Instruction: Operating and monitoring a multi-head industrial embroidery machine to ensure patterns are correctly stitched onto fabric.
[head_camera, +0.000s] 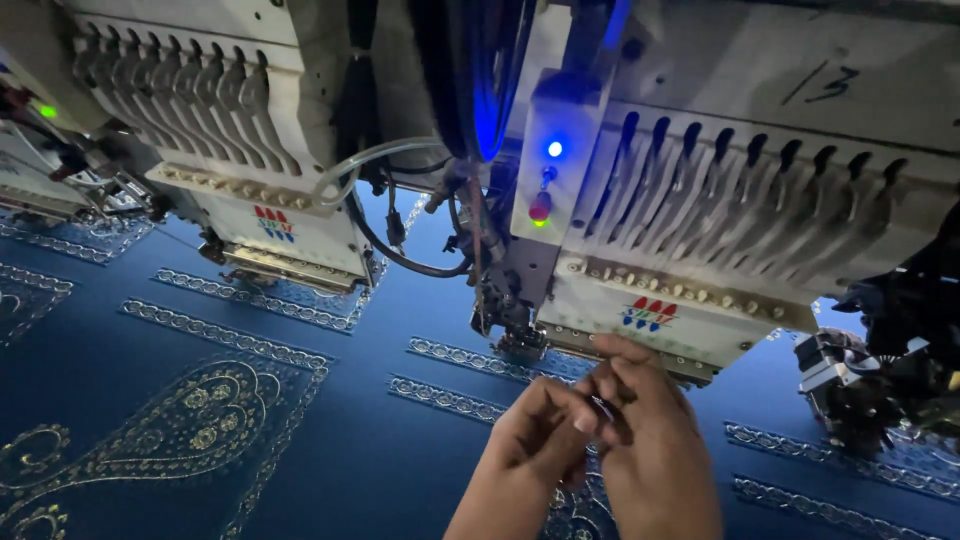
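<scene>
Low in view, just below the nearer embroidery head (690, 250): left hand (535, 440) and right hand (650, 440) pressed together, fingertips meeting. Pinched between them, a small dark object (601, 407), too small to make out; left fingers curled toward it, right thumb and forefinger closed on it. Under both hands, and stretching away from that head, blue fabric (330, 440) with silver borders and gold scrollwork. Left of that head, a second embroidery head (250, 150). On that head's front, a blue light (555, 149) glowing.
</scene>
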